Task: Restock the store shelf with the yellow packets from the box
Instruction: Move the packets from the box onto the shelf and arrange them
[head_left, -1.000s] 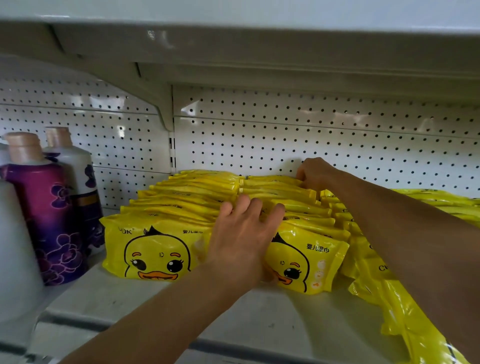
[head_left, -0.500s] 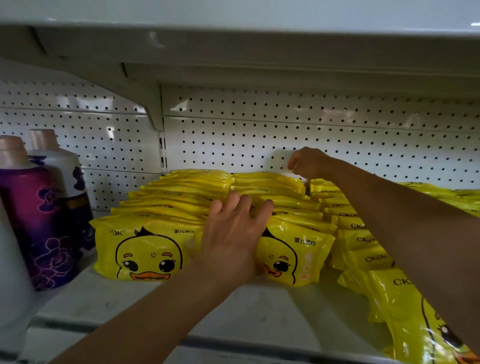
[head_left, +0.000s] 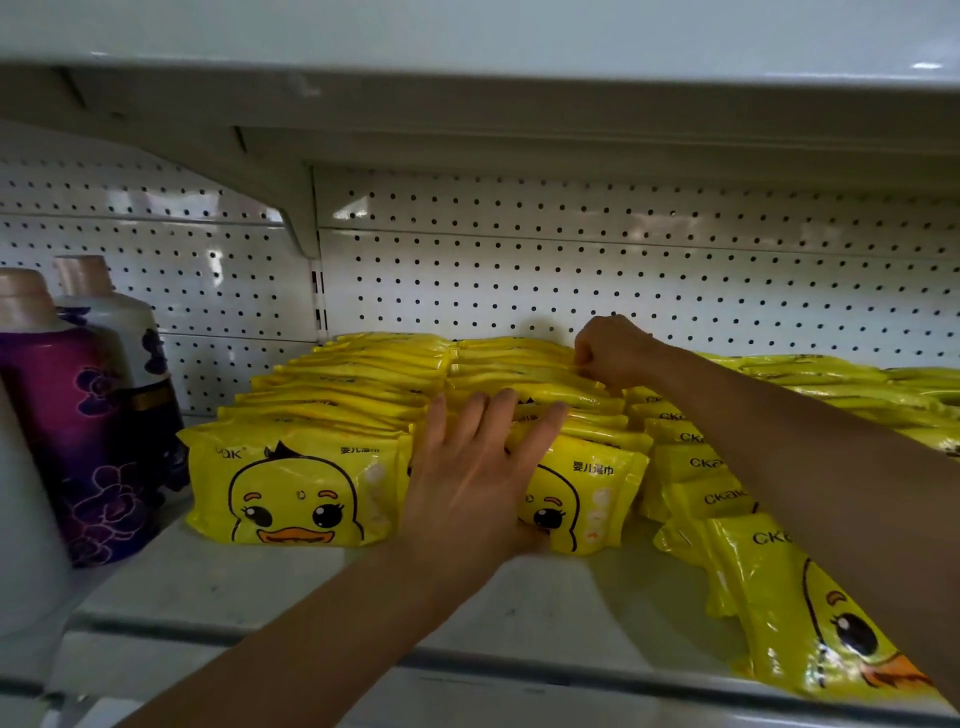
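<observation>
Yellow duck-print packets stand in rows on the white shelf (head_left: 322, 582). The left row (head_left: 296, 483) shows a full duck face at its front. My left hand (head_left: 478, 478) presses flat, fingers spread, against the front of the middle row (head_left: 587, 488), covering most of that duck face. My right hand (head_left: 613, 353) reaches to the back of the middle row, fingers curled, pinching the top edge of a packet there. More packets (head_left: 810, 613) lie slumped on the right under my right forearm. The box is out of view.
Two bottles stand at the left: a purple flowered one (head_left: 67, 431) and a white one (head_left: 130, 343) behind it. A white container (head_left: 21, 519) is at the far left edge. Pegboard (head_left: 571, 270) backs the shelf, and an upper shelf (head_left: 467, 104) hangs low overhead.
My right hand has curled tighter at the back of the middle row. My left hand has stayed flat on the front packets, fingers spreading a little. The view has shifted slightly.
</observation>
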